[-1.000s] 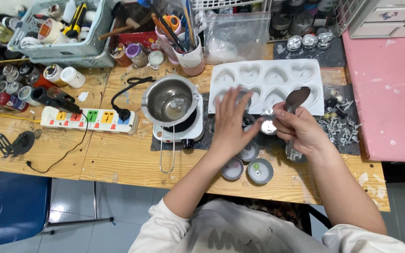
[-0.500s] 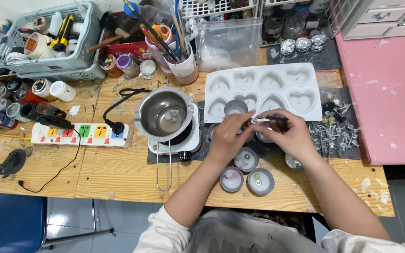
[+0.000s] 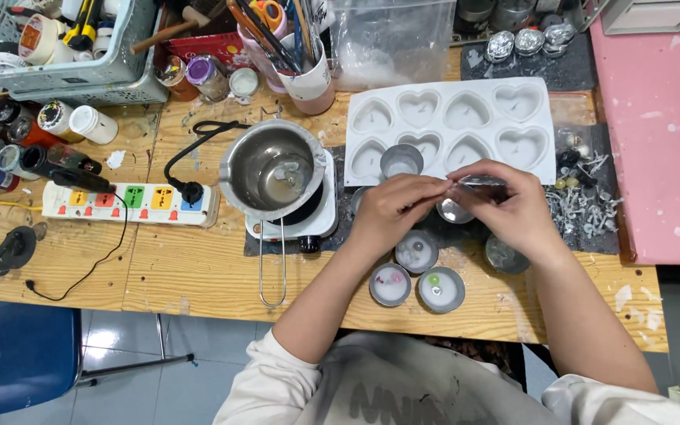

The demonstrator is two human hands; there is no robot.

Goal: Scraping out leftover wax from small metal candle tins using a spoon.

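Note:
My left hand and my right hand meet fingertip to fingertip over the dark mat. Between them they pinch a small round metal tin; most of it is hidden by the fingers. Another small tin sits just under the hands. Nearer me stand wax-filled tins, two of them with coloured beads, and a fourth tin by my right wrist. Behind the hands lies a white mould with heart cavities, with a tin resting on it.
A steel pot with a long wire handle sits on a small white hot plate, plugged into a power strip. Metal wick holders lie at right beside a pink board. Paint bottles, a basket and a tool cup crowd the back.
My left hand was spread flat over the tins and my right held a dark oval thing. Both hands have since come together, pinching the small tin.

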